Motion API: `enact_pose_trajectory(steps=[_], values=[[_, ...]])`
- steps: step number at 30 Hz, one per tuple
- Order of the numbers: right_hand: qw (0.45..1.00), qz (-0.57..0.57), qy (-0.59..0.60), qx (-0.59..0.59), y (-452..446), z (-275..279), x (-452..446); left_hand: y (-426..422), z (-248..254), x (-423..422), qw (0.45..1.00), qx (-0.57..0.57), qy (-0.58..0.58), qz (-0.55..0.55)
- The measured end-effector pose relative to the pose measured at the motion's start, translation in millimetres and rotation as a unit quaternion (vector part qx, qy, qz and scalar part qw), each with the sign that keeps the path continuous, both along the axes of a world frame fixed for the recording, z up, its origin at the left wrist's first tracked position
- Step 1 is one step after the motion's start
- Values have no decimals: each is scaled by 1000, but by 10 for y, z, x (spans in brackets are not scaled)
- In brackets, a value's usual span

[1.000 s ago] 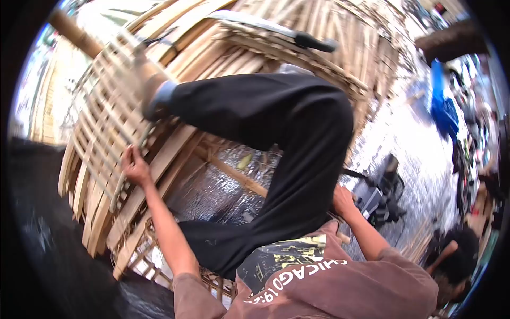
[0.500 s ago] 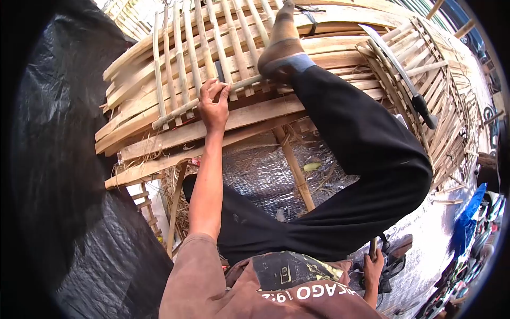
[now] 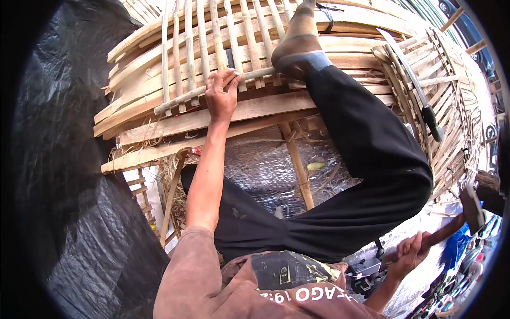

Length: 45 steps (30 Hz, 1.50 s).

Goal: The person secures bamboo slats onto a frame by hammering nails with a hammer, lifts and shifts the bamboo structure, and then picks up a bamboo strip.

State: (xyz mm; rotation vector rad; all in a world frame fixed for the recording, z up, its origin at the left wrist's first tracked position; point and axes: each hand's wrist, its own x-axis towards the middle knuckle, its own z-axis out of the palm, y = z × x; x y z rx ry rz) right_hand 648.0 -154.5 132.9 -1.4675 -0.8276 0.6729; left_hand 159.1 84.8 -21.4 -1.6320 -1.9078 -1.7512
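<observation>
A crinkled black plastic sheet [image 3: 79, 149] bounds the left side. Right of it, on stacked pale wooden planks [image 3: 255, 114], lies a rack of thin pale bamboo slats [image 3: 190, 45], crossed near its near edge by a round pale bamboo crossbar [image 3: 180, 99]. The left hand [image 3: 222, 95] is at this crossbar, fingertips drawn in towards the thumb; whether they pinch something small or only brace, I cannot tell. A foot in a tan and grey sock [image 3: 295, 50] is at the crossbar's right end. At near right, the right hand [image 3: 409, 255], fingers wrapped round a brown-handled hammer [image 3: 445, 229], has moved farther out since half a second ago, so the tool seems free to swing. The black-trousered bent leg [image 3: 382, 154] edges the way between hammer and crossbar; room seems to lie above the knee
</observation>
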Motion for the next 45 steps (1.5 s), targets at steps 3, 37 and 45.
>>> enact_pose_trajectory(steps=[3,37,45], values=[[980,195,-3,38,482,-4,-763,-23,61,32,1000,-19,-6,-10],[882,430,-193,8,1810,-574,-2941,6,-45,14,996,59,-14,-62],[878,430,-211,8,1854,-579,-2960,-14,-65,1,996,68,33,-39]])
